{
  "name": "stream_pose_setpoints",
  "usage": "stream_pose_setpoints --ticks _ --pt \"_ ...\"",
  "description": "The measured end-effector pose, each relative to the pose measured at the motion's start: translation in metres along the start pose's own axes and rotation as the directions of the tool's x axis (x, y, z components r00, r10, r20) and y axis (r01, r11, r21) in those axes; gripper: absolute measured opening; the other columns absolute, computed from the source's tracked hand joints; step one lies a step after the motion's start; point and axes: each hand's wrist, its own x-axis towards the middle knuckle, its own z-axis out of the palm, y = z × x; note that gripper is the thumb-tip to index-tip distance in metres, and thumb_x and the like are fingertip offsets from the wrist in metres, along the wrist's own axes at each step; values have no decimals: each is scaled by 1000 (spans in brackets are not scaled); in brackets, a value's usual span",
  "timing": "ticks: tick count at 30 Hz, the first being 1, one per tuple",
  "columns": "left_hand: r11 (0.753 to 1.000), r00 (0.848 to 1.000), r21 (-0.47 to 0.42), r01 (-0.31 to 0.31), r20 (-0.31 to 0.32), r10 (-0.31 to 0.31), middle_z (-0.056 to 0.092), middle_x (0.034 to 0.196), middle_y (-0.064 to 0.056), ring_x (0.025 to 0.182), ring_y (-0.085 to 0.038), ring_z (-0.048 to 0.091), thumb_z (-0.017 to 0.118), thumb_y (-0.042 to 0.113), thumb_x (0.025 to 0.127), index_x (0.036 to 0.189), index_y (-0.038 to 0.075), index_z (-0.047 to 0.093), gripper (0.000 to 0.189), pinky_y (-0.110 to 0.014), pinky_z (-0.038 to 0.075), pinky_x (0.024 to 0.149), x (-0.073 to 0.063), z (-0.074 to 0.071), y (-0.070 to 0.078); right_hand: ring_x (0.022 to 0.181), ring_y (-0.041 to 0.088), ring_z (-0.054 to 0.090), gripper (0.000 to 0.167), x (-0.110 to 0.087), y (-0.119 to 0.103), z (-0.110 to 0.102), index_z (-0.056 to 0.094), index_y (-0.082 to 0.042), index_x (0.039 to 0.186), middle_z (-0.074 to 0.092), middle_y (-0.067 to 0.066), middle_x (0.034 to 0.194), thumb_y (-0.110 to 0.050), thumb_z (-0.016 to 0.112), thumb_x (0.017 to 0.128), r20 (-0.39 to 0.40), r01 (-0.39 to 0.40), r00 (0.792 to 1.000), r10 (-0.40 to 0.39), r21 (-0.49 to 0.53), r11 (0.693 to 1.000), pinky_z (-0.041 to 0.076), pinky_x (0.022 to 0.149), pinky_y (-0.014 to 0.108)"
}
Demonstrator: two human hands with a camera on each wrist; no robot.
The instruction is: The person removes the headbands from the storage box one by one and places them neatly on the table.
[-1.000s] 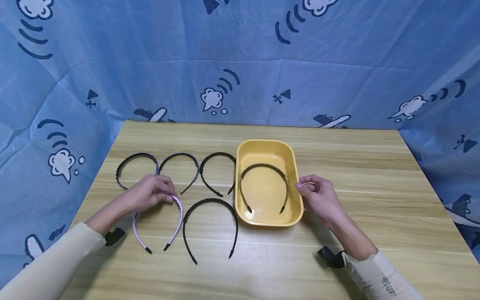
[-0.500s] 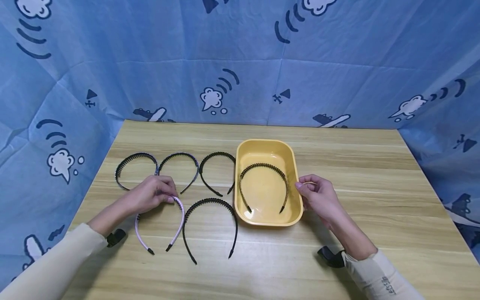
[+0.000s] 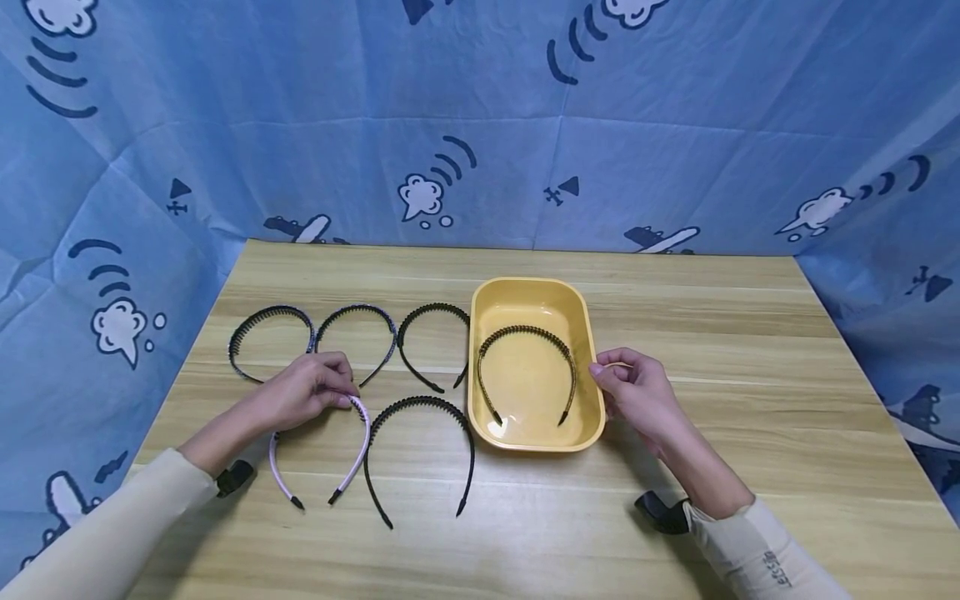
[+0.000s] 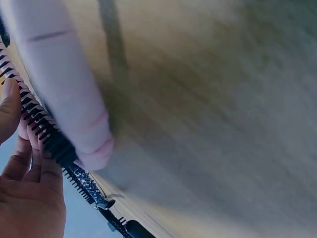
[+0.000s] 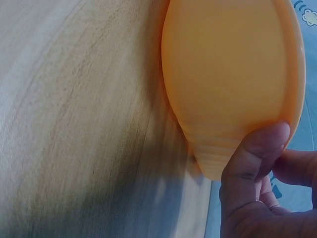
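Note:
My left hand (image 3: 303, 390) pinches a lilac headband (image 3: 366, 429) by its top, and its two tips point toward the front of the table. The left wrist view shows the black comb teeth (image 4: 44, 126) inside that headband, between thumb and fingers. At the right side of a yellow plastic tub (image 3: 528, 387), my right hand (image 3: 637, 390) holds the rim between thumb and fingers. Inside the tub lies a gold-brown beaded headband (image 3: 527, 329). Beside the lilac one, a black headband (image 3: 422, 402) lies on the table.
Behind my left hand lie two glittery headbands, a left one (image 3: 272, 312) partly covered by the hand and a middle one (image 3: 360, 308). Another black headband (image 3: 435, 307) reaches the tub's left wall. A blue printed cloth (image 3: 480, 125) hangs around the wooden table (image 3: 712, 333).
The left hand and lilac headband have shifted very slightly to the right; the headband's tips have moved a little. The right hand keeps its hold on the tub.

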Motion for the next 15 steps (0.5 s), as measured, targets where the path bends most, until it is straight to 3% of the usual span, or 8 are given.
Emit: stream_pose_setpoints --ticks 15 --pt "999 1000 35 11 -6 -11 63 90 9 83 -4 58 83 0 84 98 10 85 17 -24 54 76 -2 0 -2 61 6 56 30 0 -1 0 51 6 127 63 -9 77 -14 60 107 -1 -13 1000 13 -5 1000 51 55 23"
